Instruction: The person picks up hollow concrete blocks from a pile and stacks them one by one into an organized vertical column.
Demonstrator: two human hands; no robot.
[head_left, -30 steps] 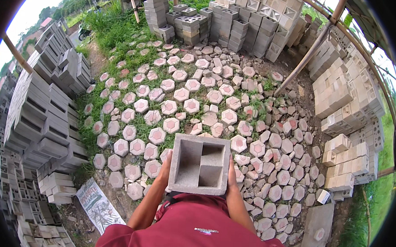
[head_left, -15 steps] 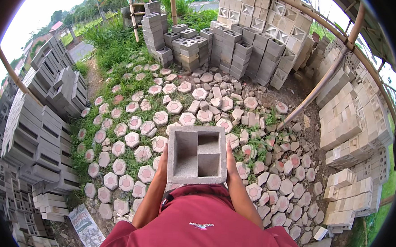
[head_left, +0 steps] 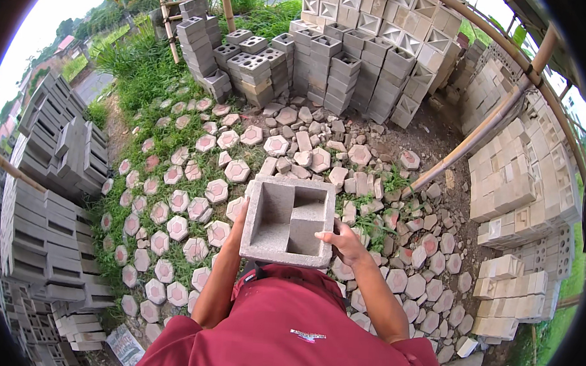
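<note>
A square grey concrete ventilation block [head_left: 302, 227], with a stepped inner partition and open recesses, is held in front of my waist. My left hand [head_left: 239, 221] presses along its left side, the fingers mostly hidden. On the opposite side, my right hand [head_left: 347, 245] grips the near right edge, its thumb hooked over the rim and its other fingers partly hidden by the block. The block's open face is turned up towards me, slightly tilted.
Hexagonal pavers [head_left: 217, 191] and broken rubble [head_left: 430, 223] cover the grassy ground. Grey hollow blocks [head_left: 251, 65] stand stacked ahead, pale blocks [head_left: 505, 184] at right, long grey blocks [head_left: 46, 216] at left. A slanted bamboo pole [head_left: 467, 142] rises at right.
My right hand has shifted from flat along the block's right side to a grip with the thumb over its edge. The block has tilted slightly, and the surroundings have shifted left in view.
</note>
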